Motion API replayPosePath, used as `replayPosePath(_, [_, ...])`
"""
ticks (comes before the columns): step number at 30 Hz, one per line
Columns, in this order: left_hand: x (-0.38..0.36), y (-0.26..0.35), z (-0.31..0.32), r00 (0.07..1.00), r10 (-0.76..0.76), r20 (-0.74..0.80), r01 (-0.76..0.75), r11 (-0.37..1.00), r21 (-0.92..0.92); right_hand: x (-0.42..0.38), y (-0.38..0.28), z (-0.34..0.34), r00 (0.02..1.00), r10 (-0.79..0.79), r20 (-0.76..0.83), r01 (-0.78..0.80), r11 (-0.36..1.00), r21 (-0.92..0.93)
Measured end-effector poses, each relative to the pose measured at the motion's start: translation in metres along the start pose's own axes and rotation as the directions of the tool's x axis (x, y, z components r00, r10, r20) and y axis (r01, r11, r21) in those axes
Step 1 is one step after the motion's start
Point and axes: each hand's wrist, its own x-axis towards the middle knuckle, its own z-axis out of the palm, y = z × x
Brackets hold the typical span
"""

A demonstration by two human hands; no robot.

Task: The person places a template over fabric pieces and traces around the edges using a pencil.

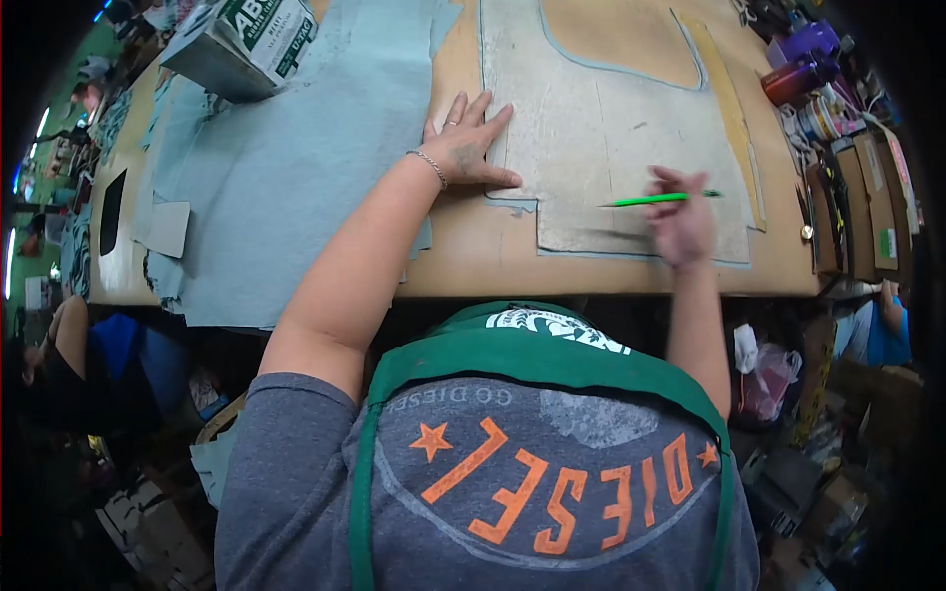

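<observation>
My left hand (468, 146) lies flat with its fingers spread, over the left edge of a large pale pattern board (581, 128). A thin margin of blue-grey material (645, 260) shows along the board's lower edge. My right hand (682, 219), somewhat blurred, is closed around a bright green pen (650, 200). Its tip points left, over the lower right part of the board. To the left of my left hand is a wide blue-grey sheet (305, 187) with uneven edges, spread on the tan table (473, 266).
A green and white box (241, 49) stands on the sheet at the upper left. A yellowish strip (729, 108) runs along the board's right side. A red-purple bottle (796, 79) and cardboard boxes (867, 207) line the right. Another person (74, 345) is at the lower left.
</observation>
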Motion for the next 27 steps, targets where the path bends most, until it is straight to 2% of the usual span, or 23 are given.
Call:
replayPosePath(4, [0.002,-0.003,0.007,1.0,0.003,-0.026,-0.003,1.0,0.012,-0.005,0.056,0.069,1.0,0.024,0.014,-0.024,0.998,-0.05])
replayPosePath(7, [0.003,-0.003,0.009,1.0,-0.007,-0.026,0.008,0.999,0.032,-0.004,0.07,0.088,0.992,-0.072,0.103,0.099,0.951,-0.293])
replayPosePath(10, [0.003,-0.003,0.009,0.999,0.001,-0.043,0.0,1.0,0.028,-0.001,0.071,0.089,0.995,-0.079,0.06,0.093,0.954,-0.287])
replayPosePath(13, [0.001,-0.003,0.008,0.998,0.014,-0.056,-0.013,1.0,0.027,0.0,0.079,0.093,0.983,-0.172,0.06,0.181,0.907,-0.38])
replayPosePath(19, [0.003,-0.006,0.013,0.994,0.041,-0.098,-0.038,0.999,0.034,0.002,0.086,0.104,0.972,-0.225,0.066,0.235,0.933,-0.275])
replayPosePath(25, [0.002,-0.005,0.013,0.992,0.034,-0.121,-0.032,0.999,0.02,0.004,0.092,0.098,0.952,-0.29,0.097,0.305,0.874,-0.378])
replayPosePath(27, [0.001,-0.003,0.012,0.993,0.03,-0.118,-0.029,0.999,0.014,0.001,0.083,0.087,0.934,-0.357,0.019,0.333,0.85,-0.409])
